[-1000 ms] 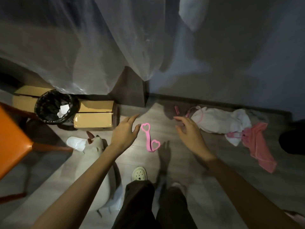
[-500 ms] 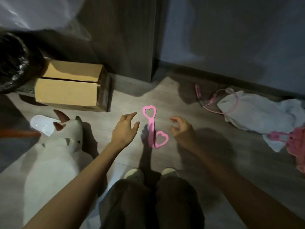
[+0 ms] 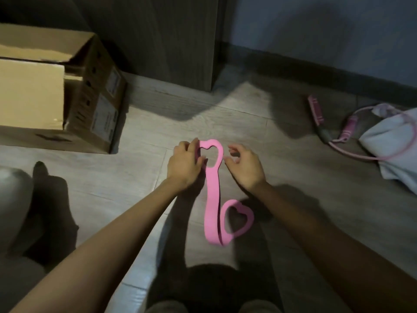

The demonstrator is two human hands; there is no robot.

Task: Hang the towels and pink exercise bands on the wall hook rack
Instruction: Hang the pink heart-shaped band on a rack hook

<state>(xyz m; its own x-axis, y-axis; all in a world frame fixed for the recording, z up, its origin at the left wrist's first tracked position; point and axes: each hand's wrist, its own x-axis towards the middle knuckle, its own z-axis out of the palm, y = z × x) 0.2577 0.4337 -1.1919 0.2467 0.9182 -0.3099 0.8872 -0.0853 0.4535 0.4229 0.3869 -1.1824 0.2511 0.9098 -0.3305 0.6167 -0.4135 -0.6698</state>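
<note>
Pale wood-grain floor (image 3: 140,177): it fills most of what we see, crossed by heavy shadows from our arms, and it carries every loose thing here.
Dark wooden panel (image 3: 169,41): it stands upright at the back, its corner meeting the floor just beyond the hands; a bluish wall (image 3: 316,30) with a dark skirting runs off to its right.
Cardboard boxes (image 3: 33,98): we count two stacked at the far left, the upper flap lifted, printed labels on the side that faces the panel.
White towel (image 3: 394,143): it lies crumpled on the floor at the right edge, well apart from the hands, partly cut off by the frame.
Pink band (image 3: 213,193): a flat strap with a heart-shaped loop at each end, lying on the floor between our forearms; the far loop sits between the two hands, the near loop curls to the right, closer to our knees.
Left hand (image 3: 184,164): its fingers (image 3: 194,143) curl round the left edge of the far heart loop and grip it.
Right hand (image 3: 246,169): its fingers (image 3: 233,151) are half bent and spread, holding nothing; the thumb tip is just beside the loop's right edge, and we cannot tell whether it touches.
Pink tube band (image 3: 316,110): a thin cord with ribbed handles, on the floor near the skirting, its loop lying over the towel.
</note>
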